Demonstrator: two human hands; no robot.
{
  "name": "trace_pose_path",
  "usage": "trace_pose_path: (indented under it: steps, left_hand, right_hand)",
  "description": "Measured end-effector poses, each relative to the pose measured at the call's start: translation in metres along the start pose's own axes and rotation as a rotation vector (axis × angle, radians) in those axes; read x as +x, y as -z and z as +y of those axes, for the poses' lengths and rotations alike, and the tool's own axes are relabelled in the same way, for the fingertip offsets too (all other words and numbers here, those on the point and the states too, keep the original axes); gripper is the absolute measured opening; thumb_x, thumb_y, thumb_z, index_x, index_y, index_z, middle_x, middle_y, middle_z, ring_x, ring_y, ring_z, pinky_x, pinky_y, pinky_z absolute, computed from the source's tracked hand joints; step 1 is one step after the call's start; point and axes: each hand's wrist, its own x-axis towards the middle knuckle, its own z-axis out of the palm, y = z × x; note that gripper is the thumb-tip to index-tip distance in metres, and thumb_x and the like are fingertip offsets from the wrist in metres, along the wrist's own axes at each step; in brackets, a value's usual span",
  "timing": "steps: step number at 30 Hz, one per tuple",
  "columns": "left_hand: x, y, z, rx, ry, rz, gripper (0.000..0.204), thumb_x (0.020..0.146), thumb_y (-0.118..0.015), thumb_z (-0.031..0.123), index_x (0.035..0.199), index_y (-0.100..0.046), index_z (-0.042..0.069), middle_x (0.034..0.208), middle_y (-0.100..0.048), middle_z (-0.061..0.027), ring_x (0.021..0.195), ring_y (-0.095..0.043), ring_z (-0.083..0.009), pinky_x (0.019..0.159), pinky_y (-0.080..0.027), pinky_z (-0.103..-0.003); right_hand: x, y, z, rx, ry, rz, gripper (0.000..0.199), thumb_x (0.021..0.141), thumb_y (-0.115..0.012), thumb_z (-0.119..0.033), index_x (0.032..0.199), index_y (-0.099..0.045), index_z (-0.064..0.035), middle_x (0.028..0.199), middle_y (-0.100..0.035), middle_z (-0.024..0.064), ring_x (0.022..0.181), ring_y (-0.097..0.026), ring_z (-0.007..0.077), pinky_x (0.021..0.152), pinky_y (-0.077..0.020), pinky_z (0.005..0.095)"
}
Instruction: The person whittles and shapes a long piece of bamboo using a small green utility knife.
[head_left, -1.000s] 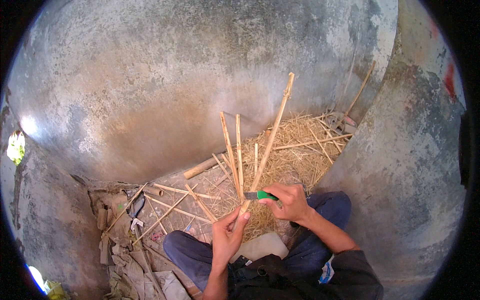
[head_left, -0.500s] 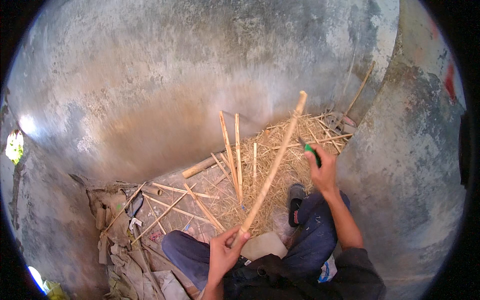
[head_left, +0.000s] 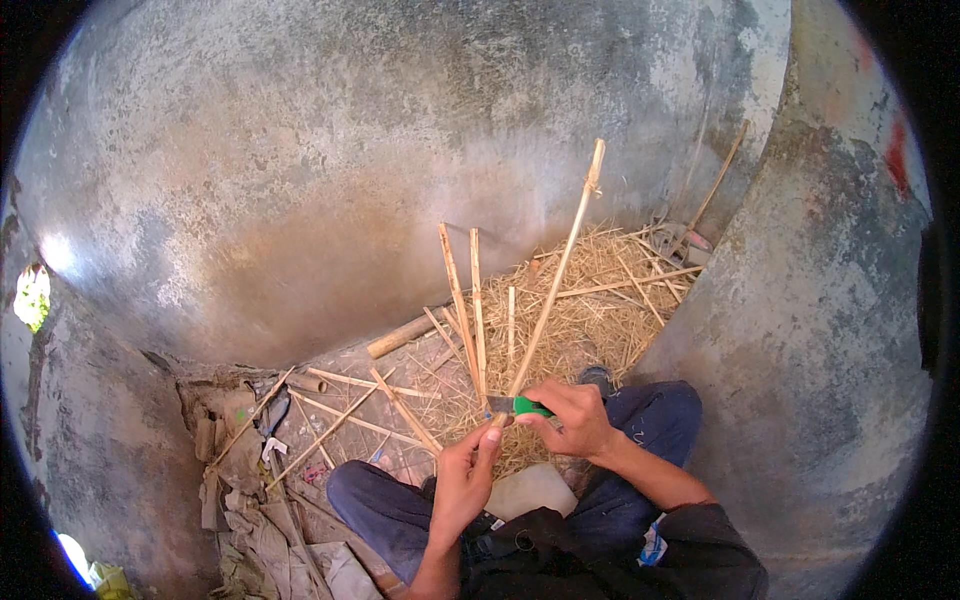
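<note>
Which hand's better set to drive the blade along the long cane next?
Probably the right hand: it grips the green-handled knife with the blade at the long cane's lower end. The left hand is pinching that end, steadying it.

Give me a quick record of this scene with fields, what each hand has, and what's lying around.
Setting: person seated on the ground in a corner between grey concrete walls
Left hand: grips the near end of a long bamboo stick that slants up and away
Right hand: holds a green-handled knife, blade at the stick's near end
Ahead: heap of straw-like shavings, two split strips standing upright in it
Left ground: thin bamboo strips, a short thick bamboo piece, crumpled rags
Legs: blue trousers
</note>
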Motion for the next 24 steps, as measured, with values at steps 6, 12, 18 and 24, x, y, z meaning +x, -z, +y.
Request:
trace_pose_path:
  steps: [6,12,18,24]
  left_hand:
    - [0.006,-0.001,0.002,0.095,-0.037,0.019,0.035,0.115,-0.055,0.026,0.129,-0.074,0.000,0.072,-0.048,0.0024,0.068,-0.044,-0.0074,0.058,-0.038,-0.028]
    - [0.001,-0.004,-0.007,0.070,-0.048,0.057,0.034,0.114,-0.056,0.025,0.126,-0.075,0.000,0.071,-0.048,0.0018,0.067,-0.044,-0.0079,0.057,-0.039,-0.030]
    - [-0.035,0.012,-0.025,0.112,0.092,-0.063,0.034,0.114,-0.057,0.026,0.126,-0.076,0.001,0.069,-0.048,0.0025,0.065,-0.044,-0.0078,0.056,-0.037,-0.030]
    - [-0.029,0.023,-0.036,0.058,0.126,-0.019,0.038,0.114,-0.056,0.031,0.127,-0.075,0.001,0.069,-0.045,0.0095,0.059,-0.040,-0.0027,0.052,-0.030,-0.024]
  right_hand:
    - [0.003,-0.001,0.009,-0.078,-0.003,0.095,0.029,0.095,-0.079,-0.034,0.107,-0.075,-0.0071,0.090,-0.075,0.0107,0.070,-0.075,0.0302,0.056,-0.0553,0.0398]
    - [0.011,0.008,0.028,-0.170,0.021,0.096,0.029,0.096,-0.078,-0.034,0.107,-0.076,-0.0077,0.092,-0.078,0.0101,0.070,-0.075,0.0287,0.056,-0.0552,0.0394]
    - [0.044,0.060,0.106,-0.310,-0.314,0.338,0.034,0.102,-0.070,-0.036,0.110,-0.075,-0.0030,0.089,-0.075,0.0153,0.071,-0.072,0.0335,0.063,-0.0544,0.0426]
    - [0.039,0.057,0.072,-0.154,-0.204,0.268,0.029,0.104,-0.069,-0.032,0.109,-0.075,-0.0042,0.084,-0.073,0.0158,0.068,-0.070,0.0324,0.062,-0.0514,0.0411]
